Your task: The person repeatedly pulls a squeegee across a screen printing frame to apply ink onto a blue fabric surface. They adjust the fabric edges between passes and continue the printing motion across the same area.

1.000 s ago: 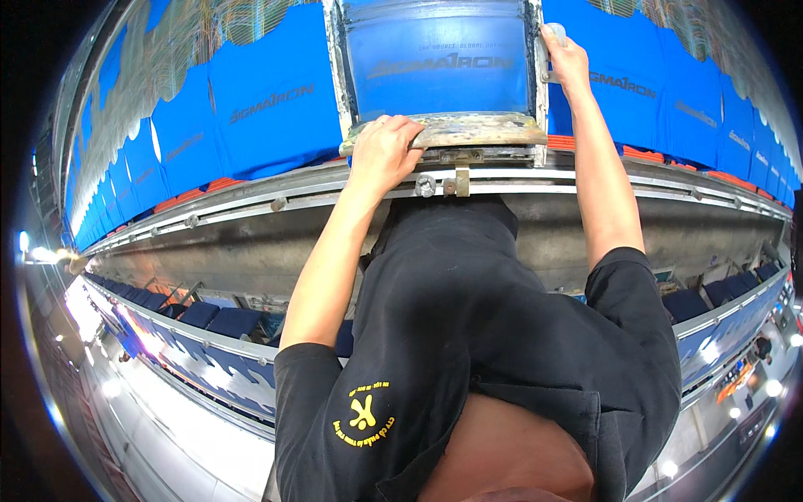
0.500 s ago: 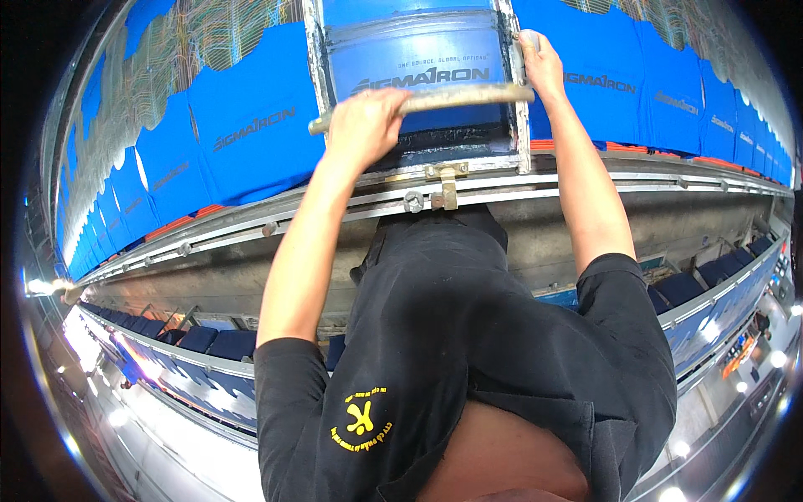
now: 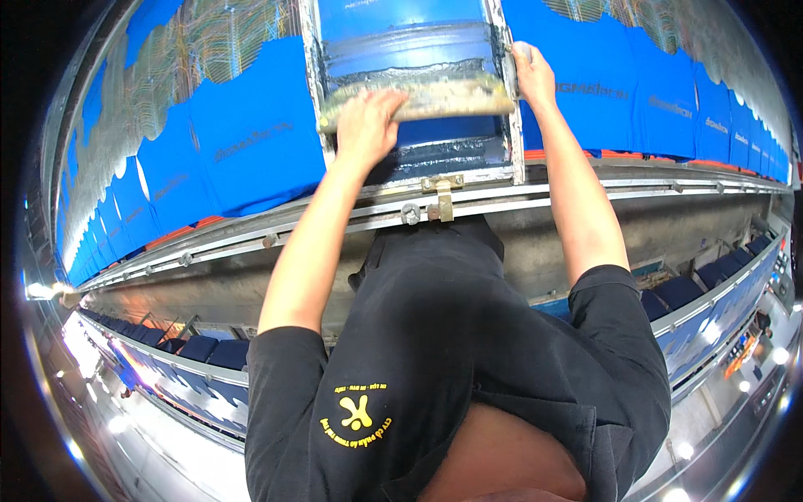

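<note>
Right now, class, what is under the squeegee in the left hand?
A framed screen shows above and below the squeegee in the picture, with dark smears. The strip beneath squeegee and left hand is hidden.

Both bare forearms [image 3: 311,243] reach ahead of the black-shirted torso [image 3: 443,335], bare left hand [image 3: 366,127] clasping ahead-left, bare right hand [image 3: 536,77] curled ahead-right.

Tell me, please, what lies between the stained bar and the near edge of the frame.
In the head view, a blue strip lies just below the bar, then a dark smeared band before the frame's near edge.
</note>
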The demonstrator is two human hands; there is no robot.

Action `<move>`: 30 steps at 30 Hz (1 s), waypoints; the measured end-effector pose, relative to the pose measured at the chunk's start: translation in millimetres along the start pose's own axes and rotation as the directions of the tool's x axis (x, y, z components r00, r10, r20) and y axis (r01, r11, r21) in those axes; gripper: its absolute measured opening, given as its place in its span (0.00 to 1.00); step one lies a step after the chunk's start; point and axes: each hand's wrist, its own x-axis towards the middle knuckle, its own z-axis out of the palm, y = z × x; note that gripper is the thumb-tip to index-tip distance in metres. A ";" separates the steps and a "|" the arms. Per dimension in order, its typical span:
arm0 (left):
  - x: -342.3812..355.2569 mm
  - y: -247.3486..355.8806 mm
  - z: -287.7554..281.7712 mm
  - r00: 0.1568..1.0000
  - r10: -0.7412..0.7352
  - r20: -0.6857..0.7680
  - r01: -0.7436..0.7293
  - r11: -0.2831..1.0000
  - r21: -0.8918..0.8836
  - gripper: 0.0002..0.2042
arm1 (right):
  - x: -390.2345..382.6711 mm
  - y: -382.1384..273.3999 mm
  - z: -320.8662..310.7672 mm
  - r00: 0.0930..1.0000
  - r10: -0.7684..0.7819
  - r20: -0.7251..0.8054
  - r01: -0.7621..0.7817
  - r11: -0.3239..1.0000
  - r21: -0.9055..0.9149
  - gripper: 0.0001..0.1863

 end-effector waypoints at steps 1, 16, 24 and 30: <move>-14.7 7.5 -0.8 1.000 0.024 -0.007 -0.024 1.000 -0.010 0.26 | 0.6 -0.8 -0.3 1.000 0.019 0.011 -0.019 1.000 -0.024 0.29; -100.2 40.8 23.1 0.996 0.075 -0.048 -0.076 0.997 -0.017 0.32 | -222.9 -301.0 -257.7 0.604 -0.740 0.295 -0.519 -0.085 0.851 0.50; 8.1 420.2 -220.5 0.364 0.199 -0.910 -0.040 0.979 0.198 0.42 | -329.5 -377.2 -389.5 0.305 -0.936 -0.174 -0.797 -0.351 0.492 0.43; -48.0 580.5 -301.5 0.088 -0.033 -0.996 0.636 0.771 0.030 0.52 | -345.7 -362.3 -396.5 0.267 -0.901 -0.341 -0.755 -0.415 0.508 0.44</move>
